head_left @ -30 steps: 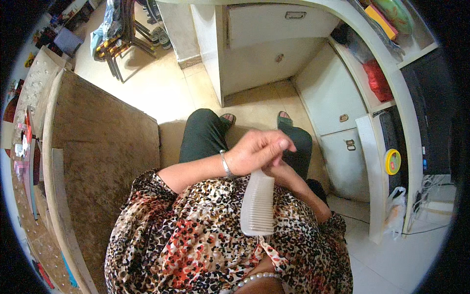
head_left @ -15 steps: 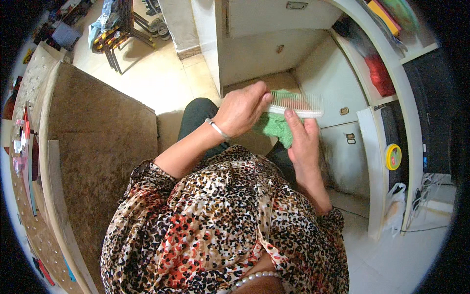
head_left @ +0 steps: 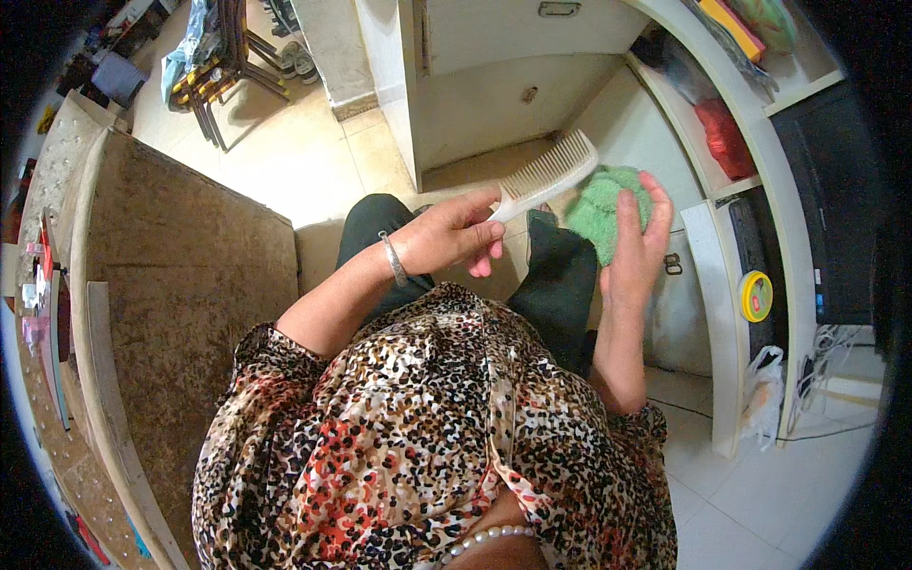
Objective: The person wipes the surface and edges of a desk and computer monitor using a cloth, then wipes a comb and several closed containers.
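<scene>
Green fuzzy cloth point(head_left: 600, 214) lies bunched in the right hand point(head_left: 635, 252); the left hand point(head_left: 445, 236) grips a whitish toothed comb point(head_left: 556, 180).

The comb point(head_left: 556, 186) looks to me like smooth plastic, the green cloth point(head_left: 604, 214) matt and fuzzy. The bracelet point(head_left: 392, 259) is shiny metal.

I watch remotely through one head-worn fisheye, looking down and forward: the brown-and-red leopard-print fabric blouse point(head_left: 399, 418) is closest, the bare left hand point(head_left: 445, 236) and bare right hand point(head_left: 635, 252) near, the far edge of the glossy beige tiled floor point(head_left: 304, 157) well beyond.
</scene>
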`<state>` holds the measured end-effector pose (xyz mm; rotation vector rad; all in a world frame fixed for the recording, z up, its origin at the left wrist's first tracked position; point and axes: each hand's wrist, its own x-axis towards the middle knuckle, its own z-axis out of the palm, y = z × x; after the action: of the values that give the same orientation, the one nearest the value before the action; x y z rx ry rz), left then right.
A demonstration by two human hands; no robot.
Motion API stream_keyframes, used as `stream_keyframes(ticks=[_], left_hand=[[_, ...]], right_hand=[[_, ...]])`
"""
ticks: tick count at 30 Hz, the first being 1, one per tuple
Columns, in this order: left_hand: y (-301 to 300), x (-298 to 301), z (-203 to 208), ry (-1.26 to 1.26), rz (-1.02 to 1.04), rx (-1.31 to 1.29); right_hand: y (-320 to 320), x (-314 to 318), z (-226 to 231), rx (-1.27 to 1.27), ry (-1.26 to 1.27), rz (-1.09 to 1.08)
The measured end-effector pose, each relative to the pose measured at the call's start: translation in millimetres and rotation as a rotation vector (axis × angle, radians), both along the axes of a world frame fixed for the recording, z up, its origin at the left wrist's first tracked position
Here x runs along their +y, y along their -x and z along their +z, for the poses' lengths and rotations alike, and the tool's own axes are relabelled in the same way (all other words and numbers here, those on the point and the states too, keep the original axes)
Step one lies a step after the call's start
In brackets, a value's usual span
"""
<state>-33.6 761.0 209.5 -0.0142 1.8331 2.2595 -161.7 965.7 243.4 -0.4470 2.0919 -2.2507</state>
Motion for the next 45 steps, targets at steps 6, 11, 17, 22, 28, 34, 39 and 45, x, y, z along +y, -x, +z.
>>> stream_keyframes(ticks=[6, 11, 17, 22, 28, 34, 39, 45], left_hand=[[8.3, 17.5, 6.0, -0.093, 0.079, 0.064], [2.3, 22.3, 14.3, -0.021, 0.074, -0.005], [-12.3, 28.8, -15.7, -0.152, 0.200, -0.007], [-18.5, 16.3, -0.7, -0.160, 0.230, 0.063], [-23.1, 11.3, 6.6, -0.146, 0.082, -0.031], [-25.2, -4.5, 27.8, -0.243, -0.221, -0.101], [-31.3, 0.8, 28.9, -0.104, -0.234, -0.133], [-31.9, 23.2, -4.3, 0.271, 0.012, 0.113]], right_hand=[[-38.8, -18.9, 19.0, 0.681, -0.412, 0.269], [-16.9, -36.5, -2.2, 0.889, -0.403, 0.266], [-2.9, -18.9, -25.9, 0.940, -0.675, 0.259], [37.1, 29.4, -68.1, 0.362, -0.619, 0.127], [-7.0, 2.1, 45.7, 0.925, -0.589, 0.347], [-1.5, -13.8, 62.0, 1.315, -0.911, 0.529], [3.3, -30.0, 40.4, 1.231, -0.944, 0.563], [13.0, -68.7, 14.5, 0.804, -0.964, 0.322]])
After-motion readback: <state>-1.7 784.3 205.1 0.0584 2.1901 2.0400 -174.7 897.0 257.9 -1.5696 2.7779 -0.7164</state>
